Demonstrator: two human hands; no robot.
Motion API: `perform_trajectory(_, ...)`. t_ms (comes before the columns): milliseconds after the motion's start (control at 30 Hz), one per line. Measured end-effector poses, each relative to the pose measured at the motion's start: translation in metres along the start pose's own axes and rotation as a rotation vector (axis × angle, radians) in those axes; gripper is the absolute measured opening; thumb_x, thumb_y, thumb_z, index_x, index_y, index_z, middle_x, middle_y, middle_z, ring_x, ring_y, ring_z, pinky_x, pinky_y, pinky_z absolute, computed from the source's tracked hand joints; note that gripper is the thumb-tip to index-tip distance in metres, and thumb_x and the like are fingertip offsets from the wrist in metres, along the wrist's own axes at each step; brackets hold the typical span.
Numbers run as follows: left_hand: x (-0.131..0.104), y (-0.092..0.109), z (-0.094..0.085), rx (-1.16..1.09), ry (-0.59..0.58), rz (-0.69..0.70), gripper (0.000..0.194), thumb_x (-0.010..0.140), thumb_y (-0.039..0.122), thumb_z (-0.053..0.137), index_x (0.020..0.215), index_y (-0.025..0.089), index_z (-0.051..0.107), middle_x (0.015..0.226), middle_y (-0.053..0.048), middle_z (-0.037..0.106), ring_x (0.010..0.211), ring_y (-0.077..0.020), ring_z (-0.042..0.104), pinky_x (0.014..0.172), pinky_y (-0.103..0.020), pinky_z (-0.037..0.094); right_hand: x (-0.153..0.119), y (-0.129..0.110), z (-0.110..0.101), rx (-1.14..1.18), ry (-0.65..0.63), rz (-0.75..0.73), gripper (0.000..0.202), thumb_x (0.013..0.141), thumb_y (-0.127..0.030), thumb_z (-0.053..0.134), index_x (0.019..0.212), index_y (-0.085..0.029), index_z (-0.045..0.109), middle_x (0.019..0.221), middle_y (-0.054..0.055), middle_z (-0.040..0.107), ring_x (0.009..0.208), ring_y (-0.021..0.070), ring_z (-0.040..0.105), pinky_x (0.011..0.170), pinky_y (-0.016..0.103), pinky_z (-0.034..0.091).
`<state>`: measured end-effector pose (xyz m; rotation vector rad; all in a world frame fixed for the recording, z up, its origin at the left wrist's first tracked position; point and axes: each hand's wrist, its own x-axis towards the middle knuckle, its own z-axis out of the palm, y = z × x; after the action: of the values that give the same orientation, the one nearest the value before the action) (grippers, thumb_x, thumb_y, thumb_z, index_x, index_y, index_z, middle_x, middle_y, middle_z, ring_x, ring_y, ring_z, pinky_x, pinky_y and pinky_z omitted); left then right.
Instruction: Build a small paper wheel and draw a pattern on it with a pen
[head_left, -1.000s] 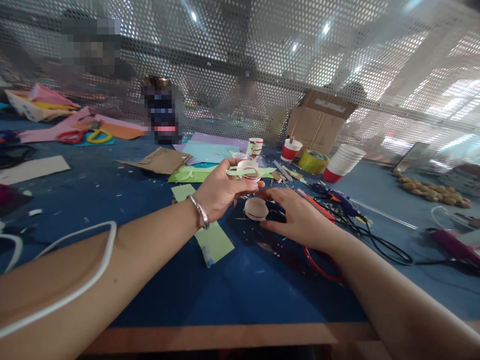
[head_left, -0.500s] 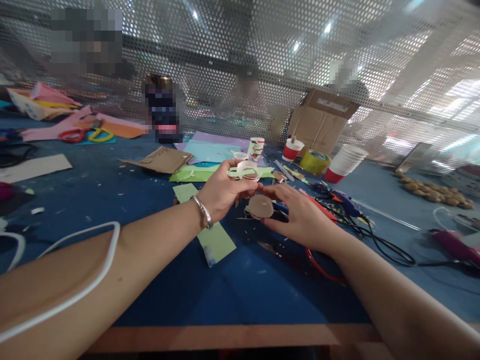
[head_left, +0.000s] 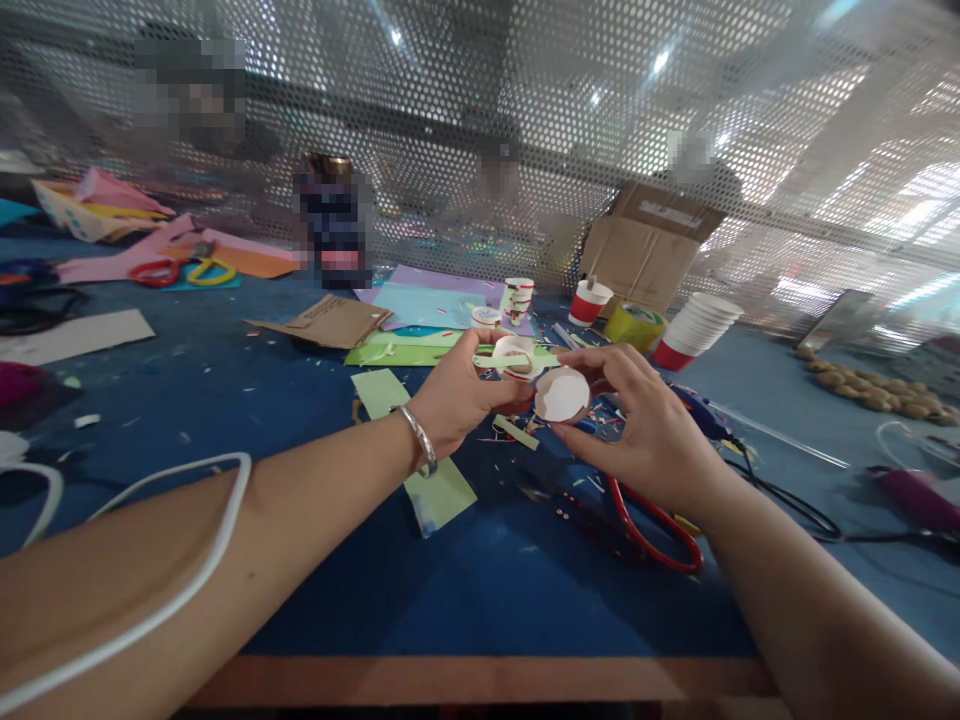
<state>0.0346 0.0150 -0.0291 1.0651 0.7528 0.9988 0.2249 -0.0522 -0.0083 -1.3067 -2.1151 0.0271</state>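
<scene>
My left hand is closed on a shallow, cut-down paper cup with a pale green paper strip lying across its top. In my right hand, a small round piece is pinched between thumb and fingers; it has a brownish rim and a white face turned towards me. The two pieces are held close together above the table. Below my right hand lie scissors with red handles. A light green paper strip rests under my left wrist.
Behind the hands stand small stacked cup pieces, a red-and-white cup, yellow tape and stacked cups. A blue glue gun with a black cable lies right. Folded cardboard and coloured paper lie behind. A white cable crosses my left forearm.
My right hand has lifted the round piece and tilted it, so its white face shows instead of the brown one. Both hands appear slightly further right, and the red scissor handles are more exposed.
</scene>
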Motion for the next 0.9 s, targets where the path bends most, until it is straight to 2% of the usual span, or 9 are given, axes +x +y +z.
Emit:
perform_trajectory(133,-0.003,0.001,0.004,-0.033,-0.016,-0.025,0.053,0.073,-0.002,0.077,0.113,0.018,0.049,0.086,-0.003,0.071,0.073,-0.0153,0.071,0.071,-0.031,0.060,0.000,-0.002,0.000,0.047,0.042,0.026,0.049,0.080,-0.025,0.074,0.125,-0.022,0.056,0.117,0.008,0.063,0.102,0.0235,0.063,0.088,0.041,0.053)
perform_trajectory(300,-0.001,-0.002,0.003,-0.046,-0.047,-0.010,0.055,0.072,-0.005,0.076,0.113,0.017,0.048,0.082,-0.003,0.072,0.072,-0.0160,0.073,0.076,-0.033,0.059,-0.002,0.001,-0.003,0.167,0.119,0.059,0.048,0.080,-0.028,0.075,0.123,-0.024,0.055,0.119,0.007,0.063,0.103,0.0235,0.065,0.087,0.039,0.054)
perform_trajectory(433,-0.001,-0.004,0.000,0.017,-0.126,-0.074,0.057,0.070,-0.009,0.073,0.113,0.017,0.047,0.090,-0.006,0.074,0.079,-0.0209,0.076,0.080,-0.037,0.058,-0.003,0.002,-0.009,0.072,0.170,0.042,0.049,0.080,-0.030,0.076,0.124,-0.026,0.058,0.119,0.006,0.064,0.101,0.0228,0.064,0.088,0.039,0.053)
perform_trajectory(633,-0.005,-0.004,0.000,0.139,-0.283,-0.093,0.055,0.067,-0.008,0.075,0.109,0.016,0.048,0.087,-0.003,0.072,0.078,-0.0198,0.076,0.075,-0.033,0.056,-0.001,0.005,-0.011,0.047,0.043,-0.039,0.048,0.081,-0.026,0.074,0.127,-0.024,0.060,0.116,0.005,0.065,0.097,0.0206,0.064,0.088,0.037,0.053)
perform_trajectory(767,-0.006,-0.003,0.001,0.166,-0.320,-0.092,0.055,0.065,-0.007,0.077,0.107,0.016,0.050,0.083,0.001,0.070,0.074,-0.0150,0.072,0.076,-0.031,0.054,0.000,0.005,-0.010,0.037,-0.035,-0.101,0.046,0.084,-0.025,0.071,0.128,-0.023,0.060,0.119,0.006,0.065,0.106,0.0223,0.062,0.091,0.038,0.052)
perform_trajectory(900,-0.006,-0.003,0.001,0.204,-0.368,-0.082,0.055,0.063,-0.005,0.080,0.107,0.014,0.052,0.083,0.001,0.069,0.074,-0.0130,0.069,0.073,-0.027,0.051,0.000,0.004,-0.011,0.041,-0.092,-0.150,0.045,0.085,-0.023,0.070,0.128,-0.023,0.060,0.124,0.007,0.064,0.117,0.0238,0.060,0.101,0.040,0.048)
